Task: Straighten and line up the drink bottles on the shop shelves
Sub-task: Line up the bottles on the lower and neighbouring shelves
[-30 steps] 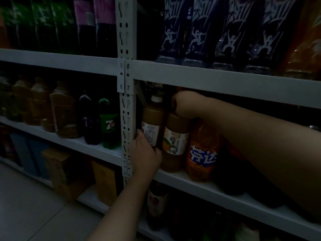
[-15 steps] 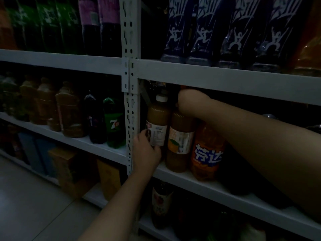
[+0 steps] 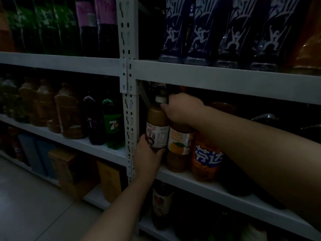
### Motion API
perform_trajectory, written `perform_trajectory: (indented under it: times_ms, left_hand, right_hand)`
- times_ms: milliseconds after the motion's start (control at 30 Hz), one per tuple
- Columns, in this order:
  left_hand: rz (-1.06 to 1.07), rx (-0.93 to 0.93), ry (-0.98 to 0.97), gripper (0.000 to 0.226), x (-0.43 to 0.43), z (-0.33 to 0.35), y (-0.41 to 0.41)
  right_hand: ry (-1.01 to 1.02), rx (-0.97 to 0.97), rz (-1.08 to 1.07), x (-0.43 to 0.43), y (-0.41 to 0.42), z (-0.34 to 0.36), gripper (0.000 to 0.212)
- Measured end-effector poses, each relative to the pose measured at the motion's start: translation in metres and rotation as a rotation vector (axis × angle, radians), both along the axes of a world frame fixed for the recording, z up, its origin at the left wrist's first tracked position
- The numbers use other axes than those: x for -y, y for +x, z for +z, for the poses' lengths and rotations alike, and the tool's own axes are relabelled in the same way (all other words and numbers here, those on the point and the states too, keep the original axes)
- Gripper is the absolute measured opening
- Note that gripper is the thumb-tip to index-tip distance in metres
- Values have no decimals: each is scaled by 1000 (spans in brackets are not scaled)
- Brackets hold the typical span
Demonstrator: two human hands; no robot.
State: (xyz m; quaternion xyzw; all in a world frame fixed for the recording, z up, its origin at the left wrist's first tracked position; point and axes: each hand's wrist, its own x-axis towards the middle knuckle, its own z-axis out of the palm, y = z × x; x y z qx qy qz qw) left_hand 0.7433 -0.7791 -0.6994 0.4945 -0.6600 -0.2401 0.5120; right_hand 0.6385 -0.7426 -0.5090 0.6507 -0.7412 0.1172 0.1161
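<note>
The grey metal shelving fills the wall, and its perforated upright post [image 3: 129,101] is the thing to steer by. Right of the post, on the upper shelf [image 3: 208,75], a row of tall dark blue bottles [image 3: 199,32] stands shoulder to shoulder. Left of the post, on the shelf below, are brown jugs [image 3: 69,112], with a green 7-Up bottle [image 3: 113,126] nearest the post.

Right of the post, on the middle shelf [image 3: 217,186], three bottles stand upright in a tight row. Farthest from the post is an orange soda bottle [image 3: 206,157], then an orange juice bottle [image 3: 178,146] with a "100%" label. Hard against the post is a white-capped brown juice bottle [image 3: 157,122]. The two juice bottles touch at their labels.

The person's right hand [image 3: 182,108] is clenched over the top of the orange juice bottle, hiding its cap. One of its fingertips reaches the shoulder of the white-capped bottle. The left hand [image 3: 147,157], just beside the post, wraps round the lower body of the white-capped bottle at the shelf's front edge.
</note>
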Motion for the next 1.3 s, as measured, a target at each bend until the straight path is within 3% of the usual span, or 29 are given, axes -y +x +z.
perform_trajectory:
  times_ms: [167,300,400,600,700,800,933,1067,1200,1300]
  left_hand:
    - [9,-7,14,69,-10,-9,-7]
    - [-109,-39,138,78,-14,-29,-1]
    - [-15,-21,172,76,-10,-36,2]
    - [114,11,83,65,-15,-39,0]
    - [49,102,20,63,-11,-42,7]
    - [-45,25,97,66,-9,-41,8]
    - [10,3,126,62,-9,-37,6]
    - [-86,1,88,55,-5,-33,17]
    - [-179,191,31,53,5,-30,34]
    - [-208,309,14,56,5,-30,39]
  right_hand:
    - [-48,57,-2,23,16,-5,45]
    - [6,111,-36,36,20,-1,29]
    - [45,57,-46,37,23,4,23]
    - [113,164,16,34,19,16,30]
    - [137,167,18,34,17,19,30]
    - [136,205,12,35,21,16,34]
    - [90,190,-2,38,21,5,48]
    - [63,124,-4,45,15,5,46]
    - [90,35,-23,46,16,2,43]
    - [-9,40,30,47,12,-1,39]
